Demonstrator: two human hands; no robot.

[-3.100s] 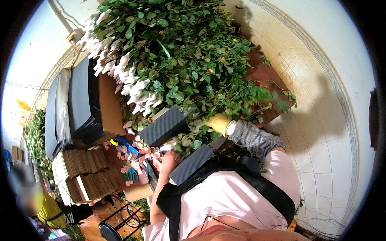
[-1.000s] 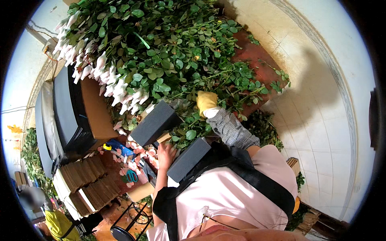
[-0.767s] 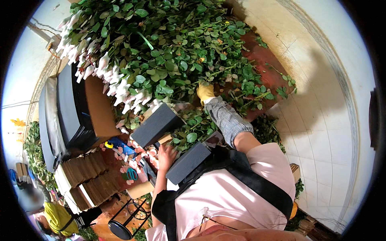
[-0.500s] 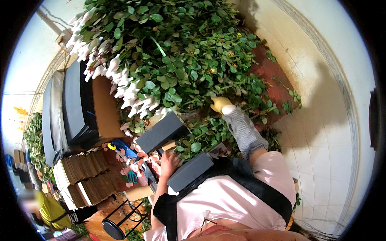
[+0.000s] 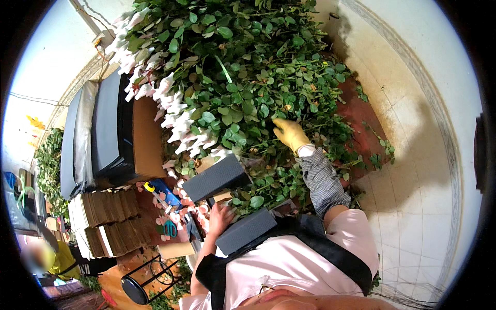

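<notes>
Right hand over leaves.

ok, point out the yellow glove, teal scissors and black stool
Yellow glove (image 5: 293, 136): head view, back of the hand.
Teal scissors (image 5: 170, 227): head view, handles.
Black stool (image 5: 135, 290): head view, round seat.

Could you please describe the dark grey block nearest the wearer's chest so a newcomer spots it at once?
From the large heap of leafy stems, look down the picture to the bare left hand. The dark grey block lies just to its lower right. A similar block sits above that hand; this one is lower, beside the black apron.
</notes>
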